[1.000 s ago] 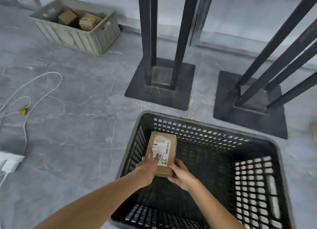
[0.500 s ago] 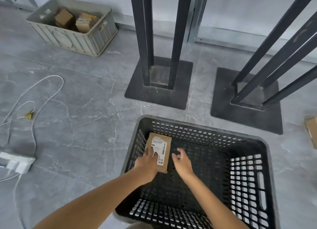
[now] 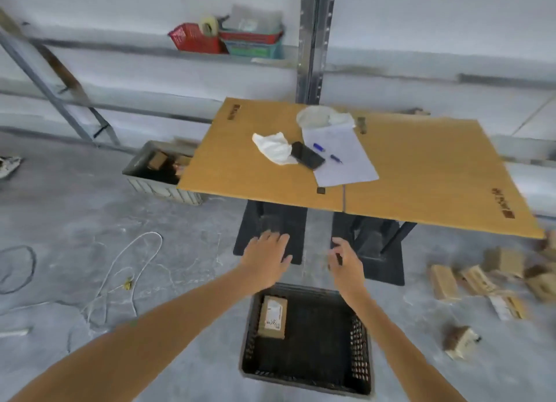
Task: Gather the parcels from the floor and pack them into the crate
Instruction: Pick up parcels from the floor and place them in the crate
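Released—one parcel point(image 3: 272, 316) in crate point(image 3: 358, 338); two hands empty.

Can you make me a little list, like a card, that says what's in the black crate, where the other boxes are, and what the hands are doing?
crate: black crate on the floor, near the person
in crate: one brown parcel with a white label, at the left side
loose parcels: a scattered pile on the floor, to the right
left hand: left hand open, holding nothing
right hand: right hand open, holding nothing
table: cardboard top with a phone and paper
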Demonstrator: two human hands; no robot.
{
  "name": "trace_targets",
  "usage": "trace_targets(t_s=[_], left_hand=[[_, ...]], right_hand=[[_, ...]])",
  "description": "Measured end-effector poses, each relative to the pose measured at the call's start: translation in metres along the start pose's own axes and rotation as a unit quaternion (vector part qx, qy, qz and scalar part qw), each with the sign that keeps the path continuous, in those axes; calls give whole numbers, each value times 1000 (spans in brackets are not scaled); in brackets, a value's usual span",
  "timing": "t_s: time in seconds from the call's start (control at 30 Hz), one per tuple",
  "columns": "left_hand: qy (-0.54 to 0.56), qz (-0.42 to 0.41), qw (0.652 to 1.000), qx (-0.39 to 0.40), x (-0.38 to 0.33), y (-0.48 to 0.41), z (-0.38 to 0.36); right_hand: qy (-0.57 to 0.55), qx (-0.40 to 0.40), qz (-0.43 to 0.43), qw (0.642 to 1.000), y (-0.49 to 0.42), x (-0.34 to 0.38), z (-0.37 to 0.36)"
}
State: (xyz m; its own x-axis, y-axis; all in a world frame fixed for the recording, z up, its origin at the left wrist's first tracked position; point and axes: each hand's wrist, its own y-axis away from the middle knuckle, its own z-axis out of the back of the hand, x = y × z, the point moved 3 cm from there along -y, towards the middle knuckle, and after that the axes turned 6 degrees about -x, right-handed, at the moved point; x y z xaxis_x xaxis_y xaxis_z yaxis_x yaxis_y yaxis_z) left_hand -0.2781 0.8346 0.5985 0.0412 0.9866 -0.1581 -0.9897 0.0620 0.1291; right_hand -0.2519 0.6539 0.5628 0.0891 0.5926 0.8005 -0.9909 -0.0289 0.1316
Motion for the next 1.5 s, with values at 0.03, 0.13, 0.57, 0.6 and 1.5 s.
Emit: trace_targets(t_s=[0.03, 0.13, 0.57, 0.6, 1.5], left_hand=[[-10, -15, 1000, -23, -10, 3, 39], [-9, -51, 994, -97, -42, 12, 126], [58, -197, 955, -213, -235, 40, 217], [57, -207, 953, -213, -255, 42, 216], [61, -413, 886, -200, -721, 8, 136]], right_hand=[[3, -22, 9, 1000, 6, 26, 30], [-3, -77, 43, 996, 23, 82, 104], [1, -281, 77, 957, 123, 72, 315], [-1, -292, 70, 954, 133, 60, 335], [-23, -515, -123, 848, 298, -274, 710]])
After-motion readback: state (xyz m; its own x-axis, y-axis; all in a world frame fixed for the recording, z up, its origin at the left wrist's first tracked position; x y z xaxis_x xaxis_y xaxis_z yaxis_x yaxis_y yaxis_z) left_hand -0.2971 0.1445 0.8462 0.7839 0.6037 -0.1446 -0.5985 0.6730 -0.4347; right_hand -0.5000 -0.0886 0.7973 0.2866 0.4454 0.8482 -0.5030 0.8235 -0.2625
